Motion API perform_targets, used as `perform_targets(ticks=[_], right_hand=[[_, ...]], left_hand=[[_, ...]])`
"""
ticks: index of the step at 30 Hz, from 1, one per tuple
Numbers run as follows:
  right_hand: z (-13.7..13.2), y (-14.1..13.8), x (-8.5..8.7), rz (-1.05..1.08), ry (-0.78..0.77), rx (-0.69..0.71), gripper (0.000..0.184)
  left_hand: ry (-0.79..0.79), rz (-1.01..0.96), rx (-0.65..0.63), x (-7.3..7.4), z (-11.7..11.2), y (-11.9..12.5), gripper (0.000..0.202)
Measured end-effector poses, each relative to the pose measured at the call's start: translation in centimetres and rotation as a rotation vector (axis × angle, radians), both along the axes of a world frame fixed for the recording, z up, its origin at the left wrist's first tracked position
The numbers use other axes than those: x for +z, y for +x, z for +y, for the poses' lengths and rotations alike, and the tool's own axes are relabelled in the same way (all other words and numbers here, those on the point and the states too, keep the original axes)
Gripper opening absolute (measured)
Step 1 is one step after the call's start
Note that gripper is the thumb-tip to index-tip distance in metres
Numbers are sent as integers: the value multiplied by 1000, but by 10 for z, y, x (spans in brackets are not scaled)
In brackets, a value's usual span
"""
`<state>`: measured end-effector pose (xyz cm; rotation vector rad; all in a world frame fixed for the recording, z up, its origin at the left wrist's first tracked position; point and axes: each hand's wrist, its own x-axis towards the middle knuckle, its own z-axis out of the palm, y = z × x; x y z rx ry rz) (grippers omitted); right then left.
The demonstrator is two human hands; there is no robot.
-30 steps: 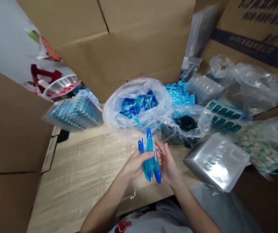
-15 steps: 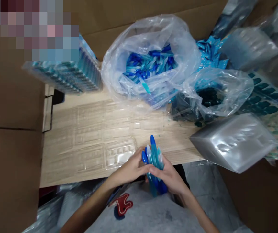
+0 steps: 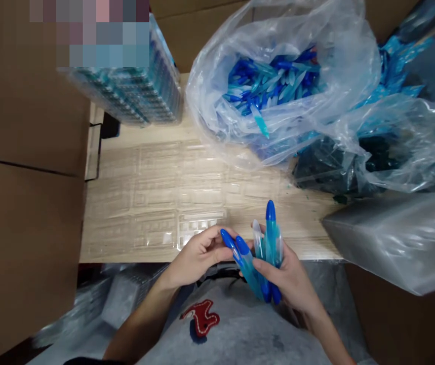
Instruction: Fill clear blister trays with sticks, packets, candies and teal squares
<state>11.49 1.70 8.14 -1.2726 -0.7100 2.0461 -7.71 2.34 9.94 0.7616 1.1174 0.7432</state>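
Well, what do the hands have?

Tapered translucent blue plastic pieces [image 3: 267,248], a small bunch, just above the grey shirt [image 3: 232,329]. The right hand [image 3: 287,279] wraps most of them upright; the left hand [image 3: 200,256], fingers curled, pinches two slanted ones.

Any change from the earlier frame?

Yes. The hands were pressed together then; now they have parted slightly and the bunch has fanned out.

And what remains?

Beyond the hands, a clear moulded plastic blister sheet [image 3: 179,192] lies on a pale wood-grain board [image 3: 304,213]. Farther on, a clear plastic bag [image 3: 209,101] holds a deep heap of similar blue pieces.
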Motion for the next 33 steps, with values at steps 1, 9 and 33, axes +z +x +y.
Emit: perform_targets(ticks=[1, 9, 33], right_hand=[[2, -1, 1, -30, 14, 9, 56], [15, 2, -21, -93, -82, 32, 64], [56, -53, -1, -152, -12, 64, 39]], left_hand=[[16, 1, 25, -1, 0, -3, 20], [229, 192, 494, -44, 41, -69, 35], [501, 715, 234, -46, 148, -91, 27]])
